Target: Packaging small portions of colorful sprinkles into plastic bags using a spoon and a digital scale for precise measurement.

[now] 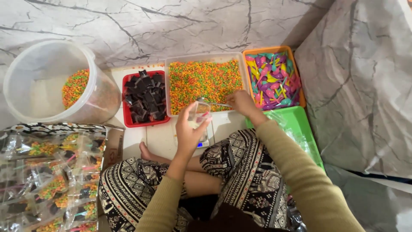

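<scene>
Head view, person seated cross-legged on the floor. Left hand is raised over the lap, fingers closed around a small clear bag held upright with its mouth up; something pink shows inside it, too small to identify. Right hand reaches forward, fingers pinched on the handle of a metal spoon, whose bowl sits just above the bag's mouth, at the near edge of the white tray. That tray is filled with orange, green and yellow pellets. Left of it, a red tray holds dark square pieces. Right of it, an orange tray holds mixed coloured plastic spoons. A green tray with clear bags lies by the right forearm. A small scale sits below the left hand, mostly hidden. Far left: a round clear tub partly filled with pellets, and nearer, a pile of filled packets.
</scene>
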